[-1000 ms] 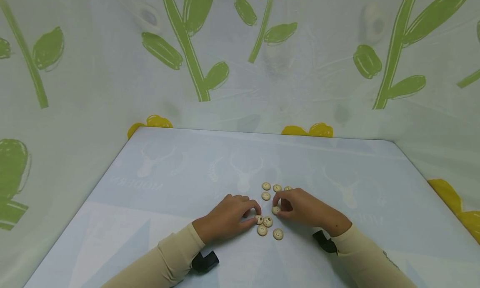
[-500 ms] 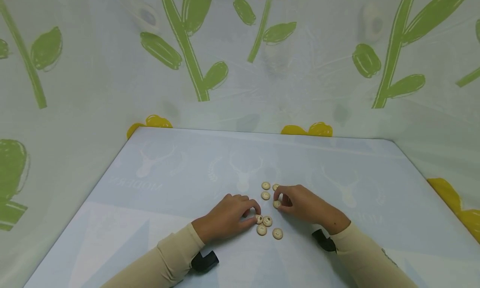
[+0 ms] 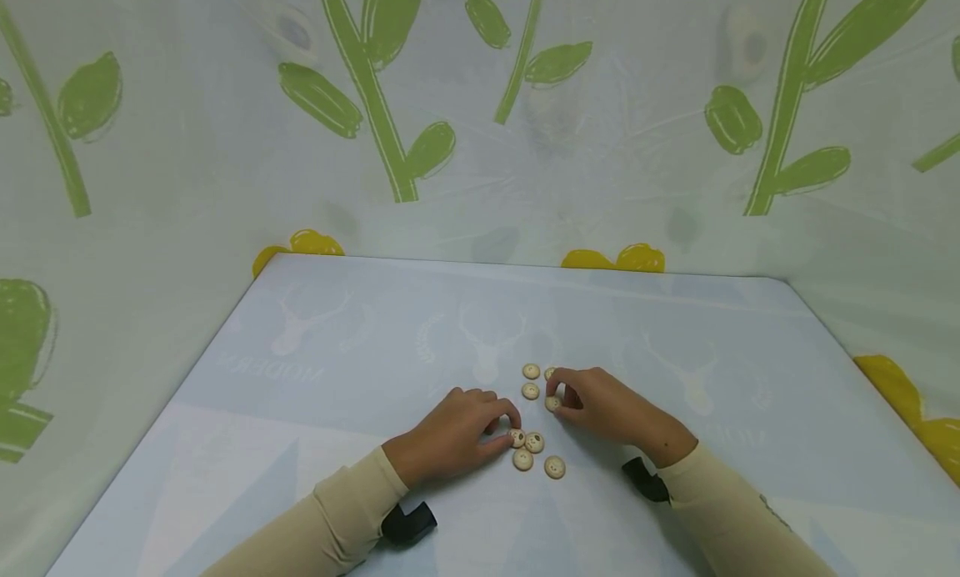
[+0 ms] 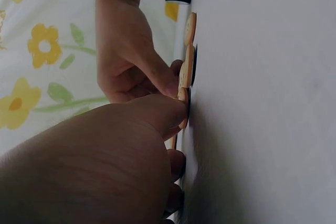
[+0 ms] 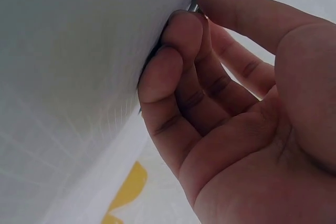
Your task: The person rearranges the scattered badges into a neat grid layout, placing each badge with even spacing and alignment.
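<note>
Small round pale wooden discs with dark markings lie on the table. My left hand (image 3: 463,435) pinches one wooden disc (image 3: 517,438) at its edge between thumb and index finger. Against it lie a second disc (image 3: 534,442) and a third (image 3: 522,459). My right hand (image 3: 609,403) holds another disc (image 3: 553,403) by thumb and index finger, close to the tabletop. Just beyond it a disc (image 3: 551,373) shows partly from behind the fingers. In the right wrist view the curled fingers (image 5: 184,35) largely hide what the right hand holds.
Two discs lie left of my right hand, a far one (image 3: 531,371) and a nearer one (image 3: 530,391). A single disc (image 3: 555,467) sits toward me. The pale blue and white tabletop (image 3: 360,335) ends at a flower-patterned curtain (image 3: 630,143).
My right hand has slid its disc a little away from me, toward the far discs, and now covers the far-right one. My left hand has stayed in place.
</note>
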`<state>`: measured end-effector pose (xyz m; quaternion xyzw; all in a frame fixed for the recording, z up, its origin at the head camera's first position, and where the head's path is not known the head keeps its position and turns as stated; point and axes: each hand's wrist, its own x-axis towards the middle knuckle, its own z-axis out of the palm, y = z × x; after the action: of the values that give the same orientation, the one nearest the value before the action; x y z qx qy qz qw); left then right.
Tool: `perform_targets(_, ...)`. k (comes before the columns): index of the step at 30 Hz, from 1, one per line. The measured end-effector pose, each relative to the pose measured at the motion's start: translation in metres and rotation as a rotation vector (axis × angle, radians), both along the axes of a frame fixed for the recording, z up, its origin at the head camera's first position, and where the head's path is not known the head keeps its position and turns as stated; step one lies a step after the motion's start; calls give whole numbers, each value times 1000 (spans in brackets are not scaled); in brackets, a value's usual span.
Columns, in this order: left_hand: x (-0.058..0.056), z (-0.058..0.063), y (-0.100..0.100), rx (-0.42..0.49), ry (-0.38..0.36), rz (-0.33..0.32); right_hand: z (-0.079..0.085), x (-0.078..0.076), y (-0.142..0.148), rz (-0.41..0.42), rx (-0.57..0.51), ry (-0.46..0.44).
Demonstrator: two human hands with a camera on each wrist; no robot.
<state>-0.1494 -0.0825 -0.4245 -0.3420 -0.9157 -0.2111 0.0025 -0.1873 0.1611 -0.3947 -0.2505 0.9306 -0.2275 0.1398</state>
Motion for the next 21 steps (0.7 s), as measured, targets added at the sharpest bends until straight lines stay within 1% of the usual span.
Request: perform_targets(21,-2,-3,0,6,-18,-8,-3,-2,-1,-38,-21,-8)
